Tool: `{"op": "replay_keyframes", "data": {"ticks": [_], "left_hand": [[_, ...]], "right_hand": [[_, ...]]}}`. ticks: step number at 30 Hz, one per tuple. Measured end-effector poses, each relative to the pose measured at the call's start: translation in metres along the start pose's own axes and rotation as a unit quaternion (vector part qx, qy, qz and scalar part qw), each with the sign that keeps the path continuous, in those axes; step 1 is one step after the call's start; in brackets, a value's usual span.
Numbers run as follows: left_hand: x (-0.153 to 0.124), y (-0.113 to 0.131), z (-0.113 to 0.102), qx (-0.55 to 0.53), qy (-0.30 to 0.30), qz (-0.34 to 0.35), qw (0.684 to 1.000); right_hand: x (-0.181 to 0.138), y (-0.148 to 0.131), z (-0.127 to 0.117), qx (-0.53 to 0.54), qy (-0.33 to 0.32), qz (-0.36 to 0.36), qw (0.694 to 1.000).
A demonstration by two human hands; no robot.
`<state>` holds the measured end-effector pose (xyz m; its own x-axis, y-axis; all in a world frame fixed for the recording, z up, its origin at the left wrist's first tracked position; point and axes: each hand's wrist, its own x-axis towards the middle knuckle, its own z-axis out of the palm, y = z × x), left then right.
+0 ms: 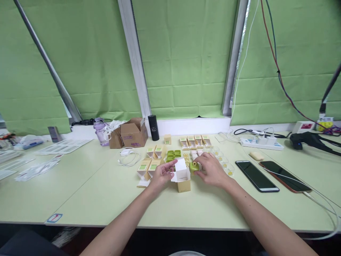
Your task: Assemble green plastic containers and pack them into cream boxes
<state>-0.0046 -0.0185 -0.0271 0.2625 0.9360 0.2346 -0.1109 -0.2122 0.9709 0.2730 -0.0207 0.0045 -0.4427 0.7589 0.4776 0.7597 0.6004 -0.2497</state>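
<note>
Centre of frame: left hand [163,174], fingers pinching an open carton [183,186] at its upper left; right hand [212,169], fingertips closed round a green case [194,168]. Behind, partly blocked by the carton, green cups [177,152]; left, kraft boxes [153,166]; right, a phone [257,176].

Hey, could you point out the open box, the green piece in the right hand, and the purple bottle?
Open box [184,186]: head view, on its front face below the white flaps.
Green piece [194,169]: head view, on its body.
Purple bottle [100,135]: head view, on its side.
</note>
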Motion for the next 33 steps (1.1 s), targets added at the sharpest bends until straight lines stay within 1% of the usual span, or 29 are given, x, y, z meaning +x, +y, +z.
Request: {"op": "replay_keyframes", "data": {"ticks": [2, 4, 5, 7, 10, 13, 16, 21, 28, 33], "left_hand": [[0.0, 0.0, 0.0, 0.004, 0.004, -0.001, 1.0], [-0.001, 0.001, 0.0, 0.009, 0.005, 0.001, 1.0], [-0.001, 0.001, 0.001, 0.01, 0.005, 0.003, 1.0], [-0.001, 0.002, 0.001, 0.011, 0.001, 0.009, 1.0], [-0.001, 0.004, 0.002, 0.012, -0.003, 0.011, 1.0], [-0.001, 0.004, 0.003, 0.015, -0.003, 0.008, 1.0], [-0.001, 0.005, 0.003, 0.018, -0.011, 0.009, 1.0], [0.0, 0.005, 0.003, 0.014, -0.016, 0.012, 1.0], [0.0, 0.001, 0.001, 0.0, -0.018, 0.003, 1.0], [-0.001, 0.002, 0.002, -0.001, -0.022, 0.002, 1.0]], "right_hand": [[0.0, 0.005, 0.0, 0.044, 0.083, 0.018, 0.995], [0.001, 0.007, 0.001, 0.123, 0.161, 0.031, 0.979], [0.001, 0.006, 0.002, 0.17, 0.188, 0.036, 0.967], [0.001, 0.0, 0.005, 0.263, 0.211, 0.047, 0.94], [0.001, -0.015, 0.009, 0.359, 0.21, 0.046, 0.908], [0.0, -0.028, 0.013, 0.391, 0.189, 0.037, 0.9], [-0.003, -0.033, 0.016, 0.383, 0.165, 0.018, 0.909], [-0.005, -0.03, 0.019, 0.356, 0.136, -0.008, 0.924], [-0.004, -0.025, 0.018, 0.328, 0.146, -0.037, 0.932], [-0.004, -0.022, 0.017, 0.315, 0.144, -0.041, 0.937]]}}
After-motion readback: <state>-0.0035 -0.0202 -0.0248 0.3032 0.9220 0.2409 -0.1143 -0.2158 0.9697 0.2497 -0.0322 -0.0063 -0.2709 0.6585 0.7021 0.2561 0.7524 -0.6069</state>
